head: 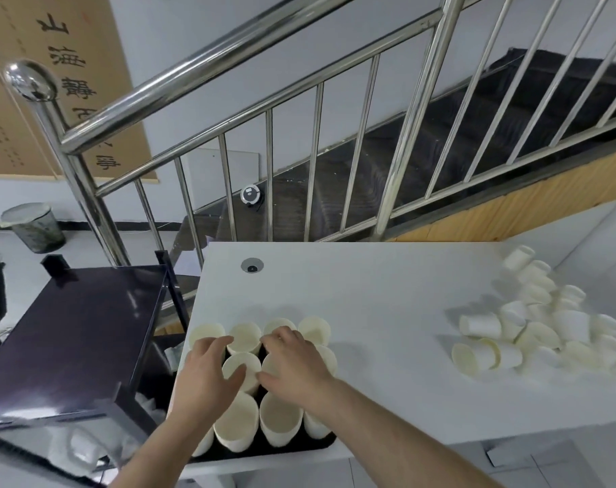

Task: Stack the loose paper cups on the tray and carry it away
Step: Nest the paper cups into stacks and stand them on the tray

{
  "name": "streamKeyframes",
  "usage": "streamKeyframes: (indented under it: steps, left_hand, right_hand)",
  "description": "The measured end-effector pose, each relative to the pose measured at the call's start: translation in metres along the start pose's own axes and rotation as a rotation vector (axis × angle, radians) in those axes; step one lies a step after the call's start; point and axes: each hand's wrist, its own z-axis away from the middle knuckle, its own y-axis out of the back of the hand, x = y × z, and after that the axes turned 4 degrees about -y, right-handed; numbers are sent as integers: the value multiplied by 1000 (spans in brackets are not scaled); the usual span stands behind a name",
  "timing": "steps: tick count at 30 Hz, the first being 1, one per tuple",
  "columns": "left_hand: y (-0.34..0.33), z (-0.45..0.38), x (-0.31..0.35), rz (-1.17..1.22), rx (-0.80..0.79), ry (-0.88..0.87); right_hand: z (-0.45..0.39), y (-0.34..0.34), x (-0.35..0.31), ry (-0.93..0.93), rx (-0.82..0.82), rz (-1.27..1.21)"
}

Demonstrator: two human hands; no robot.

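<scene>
At the bottom centre my left hand (208,373) and right hand (294,361) hover with fingers loosely spread over upright cream paper cups (236,422) standing in rows on a dark flat tray (299,449) — whether my fingertips touch the rims, I cannot tell. Further off, at right of the white table (370,297), loose white paper cups (532,332) lie tumbled in a pile — beyond, a steel stair railing (313,160).

My hands rest on matt, cream paper cups (244,338) standing in a dull black tray (299,449). The table (370,294) beneath is smooth, matt white. Behind the table, the railing (229,51) is polished, mirror-bright metal. Left of the table, a dark cabinet top (74,332) looks glossy.
</scene>
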Motion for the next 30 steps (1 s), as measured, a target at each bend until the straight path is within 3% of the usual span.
streamKeyframes:
  steps: [9,16,30]
  left_hand:
    - [-11,9,10,18,-21,22]
    - [-34,21,56,33,-30,-31]
    - [-150,49,228,109,-165,-207]
  right_hand:
    - [23,9,16,-2,-28,-6]
    - [51,27,57,-32,9,-5]
    - [162,101,237,-226,144,-35]
